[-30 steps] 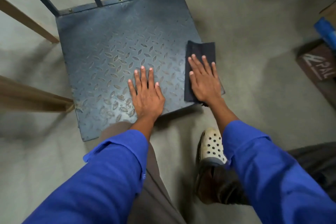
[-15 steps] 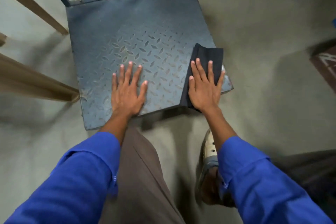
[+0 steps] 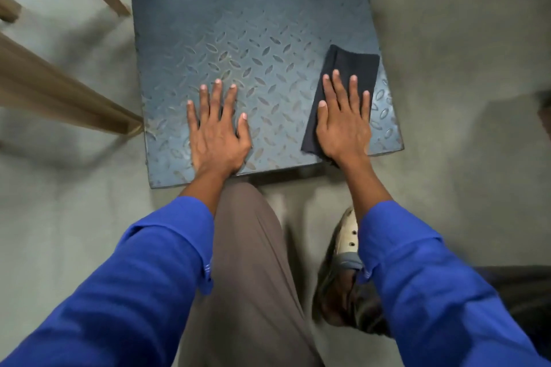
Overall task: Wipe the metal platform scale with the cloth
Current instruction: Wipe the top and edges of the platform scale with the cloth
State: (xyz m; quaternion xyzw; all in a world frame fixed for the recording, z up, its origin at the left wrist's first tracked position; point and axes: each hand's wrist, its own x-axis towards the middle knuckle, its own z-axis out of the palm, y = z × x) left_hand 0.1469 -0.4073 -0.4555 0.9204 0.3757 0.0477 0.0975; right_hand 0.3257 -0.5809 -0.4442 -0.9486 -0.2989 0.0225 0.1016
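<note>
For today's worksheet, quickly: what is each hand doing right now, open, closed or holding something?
Left hand: open, flat on the scale platform.
Right hand: open, straight fingers pressing the dark cloth onto the platform.

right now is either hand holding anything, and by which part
Nothing is gripped. The right hand presses flat on the near half of the cloth; the left hand rests flat on the scale.
</note>
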